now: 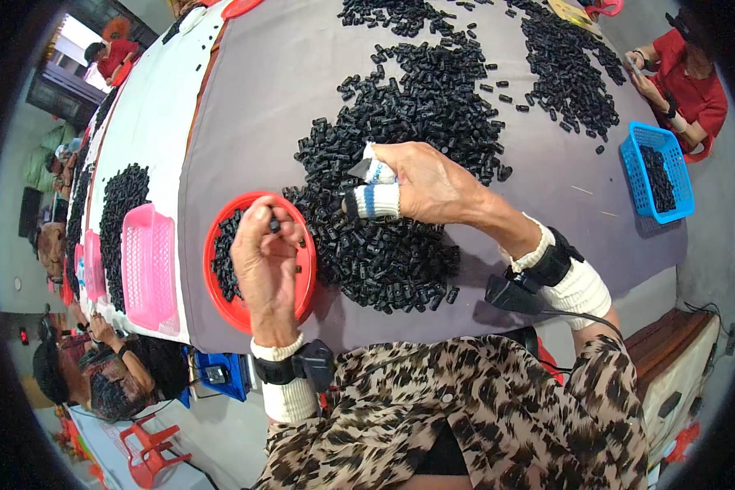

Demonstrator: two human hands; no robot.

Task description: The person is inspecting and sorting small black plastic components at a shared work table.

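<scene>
My left hand (265,261) is over a red basin (211,282) that holds small black cylindrical pieces. Its fingers are curled around one black piece (274,225) at their tips. To the right, my right hand (437,184) hangs above a big heap of the same black pieces (400,269). White and blue cloth wraps its thumb and index finger, which are closed toward each other. A dark grey pointed bit (359,170) shows at the fingertips; what it belongs to is hidden.
Another heap (567,73) lies at the far right, near a blue basket (660,214) and a person in red (690,90). Pink baskets (149,269) stand on the white-covered table at the left. Another person (110,376) sits at the lower left, near a red stool (151,453).
</scene>
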